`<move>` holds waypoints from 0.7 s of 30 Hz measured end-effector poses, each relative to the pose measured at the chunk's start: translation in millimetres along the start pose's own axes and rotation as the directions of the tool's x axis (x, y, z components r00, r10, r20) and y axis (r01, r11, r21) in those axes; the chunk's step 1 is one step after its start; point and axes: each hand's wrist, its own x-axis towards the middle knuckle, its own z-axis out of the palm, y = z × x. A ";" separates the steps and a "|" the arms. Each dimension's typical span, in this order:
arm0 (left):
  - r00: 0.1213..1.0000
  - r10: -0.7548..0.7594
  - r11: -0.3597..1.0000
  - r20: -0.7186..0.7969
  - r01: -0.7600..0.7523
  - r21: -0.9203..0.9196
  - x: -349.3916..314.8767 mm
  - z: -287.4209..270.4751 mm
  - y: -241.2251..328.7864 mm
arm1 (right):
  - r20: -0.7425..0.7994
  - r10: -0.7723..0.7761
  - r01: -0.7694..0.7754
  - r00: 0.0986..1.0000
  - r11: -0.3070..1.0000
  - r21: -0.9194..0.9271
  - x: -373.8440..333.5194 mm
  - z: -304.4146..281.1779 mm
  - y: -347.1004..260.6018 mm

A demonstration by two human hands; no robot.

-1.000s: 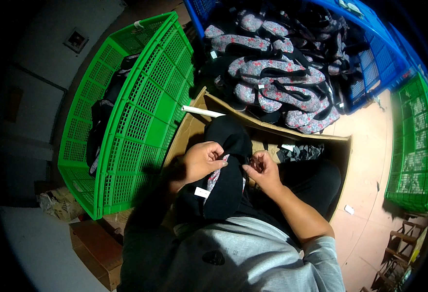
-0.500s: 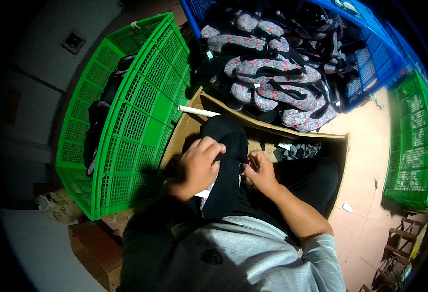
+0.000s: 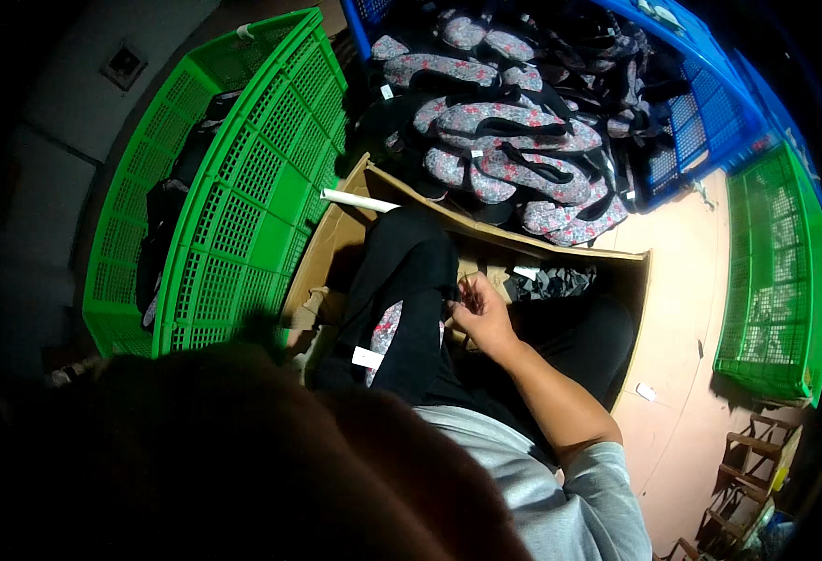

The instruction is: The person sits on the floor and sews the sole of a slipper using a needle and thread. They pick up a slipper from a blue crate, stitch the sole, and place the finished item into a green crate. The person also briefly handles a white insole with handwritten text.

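A black fabric piece [image 3: 418,341] with a floral panel and a small white tag [image 3: 367,357] lies over my black-trousered left thigh. My right hand [image 3: 486,318] is at its right edge, thumb and fingers curled together. Something dark shows among those fingers, but I cannot make out what it is. A large, dark, blurred shape [image 3: 401,449] fills the lower left very near the camera. It appears to be my left hand and arm, raised, with no fingers to be told apart. It hides much of my grey shirt [image 3: 542,496].
A cardboard box [image 3: 642,309] surrounds my legs, with a white tube [image 3: 359,200] at its edge. Ahead, a blue crate [image 3: 724,112] stands by a heap of floral-and-black pieces [image 3: 504,122]. Green crates stand left [image 3: 243,215] and right [image 3: 771,280]. A wooden rack [image 3: 752,467] is lower right.
My left hand has left the fabric piece, and a dark blurred shape has come up close at lower left. My right hand stays by the piece's edge. The whole view has shifted slightly.
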 end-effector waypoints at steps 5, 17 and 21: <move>0.999 0.028 0.999 -0.022 -0.028 -0.016 4.3 5.8 1.6 | 0.002 -0.014 0.014 1.000 1.000 -0.018 -2.1 -1.9 4.7; 0.998 0.042 0.999 -0.044 -0.043 -0.027 8.6 2.5 2.2 | 0.004 0.004 -0.004 1.000 1.000 -0.028 -1.2 -2.1 5.2; 0.998 0.038 0.999 -0.055 -0.039 -0.030 7.4 0.5 1.6 | 0.016 -0.005 0.006 1.000 0.998 -0.057 -0.7 -4.2 4.5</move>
